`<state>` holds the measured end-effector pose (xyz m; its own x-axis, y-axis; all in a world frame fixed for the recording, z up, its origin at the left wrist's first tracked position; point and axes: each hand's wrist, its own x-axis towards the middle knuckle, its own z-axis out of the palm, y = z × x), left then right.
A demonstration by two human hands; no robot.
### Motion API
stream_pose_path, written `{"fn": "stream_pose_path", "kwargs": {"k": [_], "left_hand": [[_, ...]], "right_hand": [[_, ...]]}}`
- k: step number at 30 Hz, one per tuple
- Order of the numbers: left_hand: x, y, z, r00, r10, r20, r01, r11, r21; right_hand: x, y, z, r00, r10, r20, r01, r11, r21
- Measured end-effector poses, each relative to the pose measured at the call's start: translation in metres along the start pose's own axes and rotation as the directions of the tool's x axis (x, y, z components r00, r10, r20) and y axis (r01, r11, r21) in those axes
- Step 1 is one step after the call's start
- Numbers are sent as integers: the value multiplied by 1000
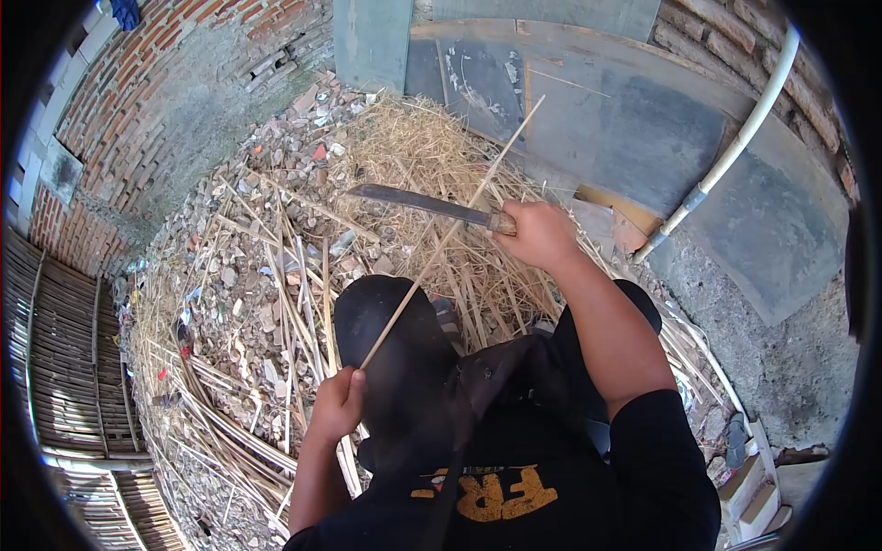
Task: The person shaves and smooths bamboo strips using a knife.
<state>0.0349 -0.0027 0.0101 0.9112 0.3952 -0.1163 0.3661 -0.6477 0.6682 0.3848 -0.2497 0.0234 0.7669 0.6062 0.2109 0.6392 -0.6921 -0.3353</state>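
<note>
My left hand is closed around the lower end of a long, thin bamboo strip. The strip slants up and to the right, away from my body. In my right hand is a machete, gripped by its handle. Its dark blade points left and crosses the strip near the middle; I cannot tell whether the two touch. Below them, my bent knees are in dark trousers. Pale shavings are heaped on the ground beyond the blade.
Loose bamboo strips lie over rubble on the left. A brick wall stands behind, with grey panels leaning at the right. A pale pole slants against them. A slatted bamboo screen borders the far left.
</note>
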Motion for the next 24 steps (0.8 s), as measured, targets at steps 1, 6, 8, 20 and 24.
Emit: {"fn": "stream_pose_path", "kwargs": {"k": [1,6,8,20,24], "left_hand": [[0,0,0,1000,4,-3,-4,1000,0],[0,5,-1,999,-33,1,33,999,10],[0,5,0,999,-32,0,32,999,10],[-2,-8,4,999,21,-36,-21,1000,22],[3,-2,4,999,21,-31,-22,999,-23]], "right_hand": [[-1,-6,-3,997,55,44,-57,998,36],[-7,-18,3,997,8,82,-15,997,74],[-11,-25,1,987,-93,133,85,994,62],[10,4,19,978,164,126,-193,944,266],[-8,-10,19,988,34,150,-64,979,194]]}}
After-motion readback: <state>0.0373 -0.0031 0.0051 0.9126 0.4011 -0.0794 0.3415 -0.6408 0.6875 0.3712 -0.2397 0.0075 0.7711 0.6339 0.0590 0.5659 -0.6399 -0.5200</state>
